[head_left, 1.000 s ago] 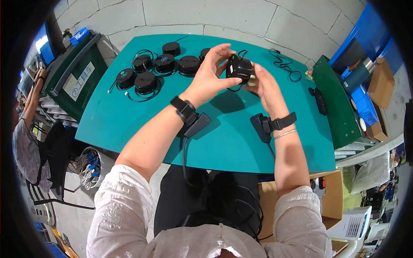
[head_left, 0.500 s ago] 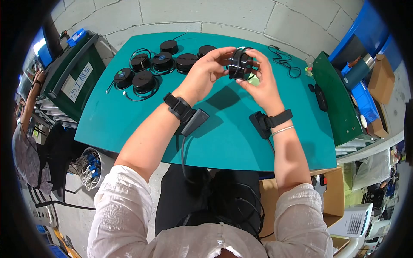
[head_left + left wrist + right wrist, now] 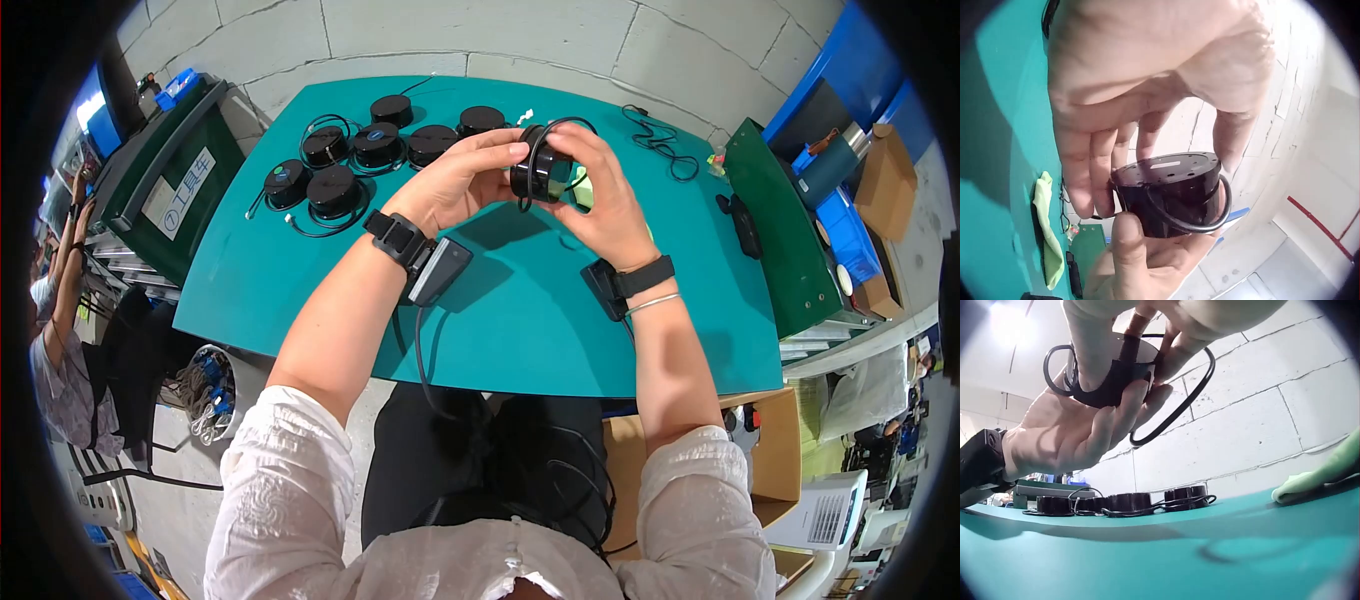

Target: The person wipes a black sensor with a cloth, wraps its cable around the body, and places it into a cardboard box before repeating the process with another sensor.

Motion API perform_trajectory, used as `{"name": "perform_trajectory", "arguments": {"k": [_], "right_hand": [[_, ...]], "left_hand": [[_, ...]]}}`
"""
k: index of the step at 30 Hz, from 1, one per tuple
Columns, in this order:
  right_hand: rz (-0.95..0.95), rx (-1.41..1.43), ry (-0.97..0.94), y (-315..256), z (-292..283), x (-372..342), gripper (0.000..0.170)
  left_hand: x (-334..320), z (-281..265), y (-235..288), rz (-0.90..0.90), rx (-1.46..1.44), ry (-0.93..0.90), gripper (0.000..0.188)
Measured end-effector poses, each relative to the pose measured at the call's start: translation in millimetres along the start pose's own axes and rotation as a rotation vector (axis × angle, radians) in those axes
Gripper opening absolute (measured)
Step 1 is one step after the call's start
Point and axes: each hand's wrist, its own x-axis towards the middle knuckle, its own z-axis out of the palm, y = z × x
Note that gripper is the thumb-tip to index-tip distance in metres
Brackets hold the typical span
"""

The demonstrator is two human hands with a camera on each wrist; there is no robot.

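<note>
This looks like a workshop or small assembly area: a green work surface [image 3: 520, 345] carries several matching round black corded devices [image 3: 335, 188] by a bare block wall [image 3: 480, 35]. A dark green cart [image 3: 226, 165] bears a Chinese sign [image 3: 180, 195] reading "tool cart", a tub holds bundled cables [image 3: 209, 412], and blue bins [image 3: 850, 240] and cardboard boxes [image 3: 775, 455] crowd the right.

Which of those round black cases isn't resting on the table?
The round black case held up between the left hand and right hand; the other cases sit on the green table.
</note>
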Motion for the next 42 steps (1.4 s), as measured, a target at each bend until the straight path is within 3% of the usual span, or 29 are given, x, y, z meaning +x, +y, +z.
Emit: {"name": "perform_trajectory", "arguments": {"k": [5, 8, 14, 17, 19, 23, 25, 32, 35, 37, 39, 41, 42], "right_hand": [[0.026, -0.034, 0.065, -8.2, 1.7, 1.0, 0.077], [0.089, -0.098, -0.007, -9.3, -0.4, 0.8, 0.081], [0.025, -0.282, 0.017, -0.9, -1.0, -0.2, 0.08], [-0.005, -0.356, 0.008, -0.7, -2.8, 0.6, 0.082], [0.157, -0.091, -0.102, 6.3, -2.1, -2.7, 0.086], [0.258, 0.024, -0.128, 12.9, 1.4, -7.1, 0.089], [0.292, 0.305, -0.113, 10.2, 5.8, -7.1, 0.09], [0.358, 0.443, -0.033, 17.4, 13.7, -10.9, 0.094], [0.287, 0.19, 0.026, 4.9, 4.7, -4.0, 0.092], [0.156, -0.219, -0.002, -2.6, -1.0, -1.7, 0.089], [0.1, -0.268, -0.029, -6.1, -2.0, -0.4, 0.087], [0.044, -0.319, -0.053, -8.8, -3.1, 0.2, 0.085], [0.047, -0.328, -0.049, -9.9, -3.6, 0.3, 0.086]], "left_hand": [[2.4, -3.5, 2.0, 0.03, 0.089, 0.022, 0.062], [4.6, -9.3, -1.9, 0.025, 0.074, 0.029, 0.061], [-2.1, -3.7, 9.9, 0.048, 0.197, -0.018, 0.059], [-2.4, -5.4, 11.2, 0.011, 0.246, -0.054, 0.067], [-2.5, -6.0, 9.0, 0.023, 0.239, -0.114, 0.069], [-0.5, -1.4, 6.3, 0.08, 0.204, -0.139, 0.075], [-2.2, 1.9, 8.0, 0.164, 0.231, -0.106, 0.082], [1.5, 4.1, 0.5, 0.198, 0.242, -0.101, 0.087], [3.7, 0.5, 2.9, 0.264, 0.295, -0.111, 0.082], [1.5, 0.3, 9.5, 0.148, 0.167, -0.155, 0.073], [-2.4, 6.0, 8.7, 0.123, 0.245, -0.125, 0.065], [-2.7, 10.9, 7.0, -0.109, 0.276, -0.022, 0.064], [-3.6, 13.8, 7.2, -0.118, 0.215, -0.023, 0.065]]}}
